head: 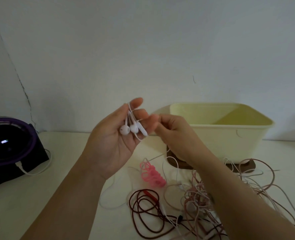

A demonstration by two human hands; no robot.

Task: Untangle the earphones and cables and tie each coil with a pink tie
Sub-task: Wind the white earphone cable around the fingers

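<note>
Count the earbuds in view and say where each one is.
2. One white earbud lies in the palm of the left hand; the second earbud sits beside it, nearer the fingers. More may be hidden in the cable tangle.

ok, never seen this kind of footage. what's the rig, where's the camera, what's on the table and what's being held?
No robot here: one wide-angle camera on a person's head, looking down at their own two bare hands. The left hand holds a pair of white wired earphones, cable looped over its fingers; the right hand pinches that cable. On the pale table lie a bunch of pink looped ties, a dark red cable and a tangle of pink and white cables. Behind stand a cream plastic box and a black-and-purple round device.
</note>
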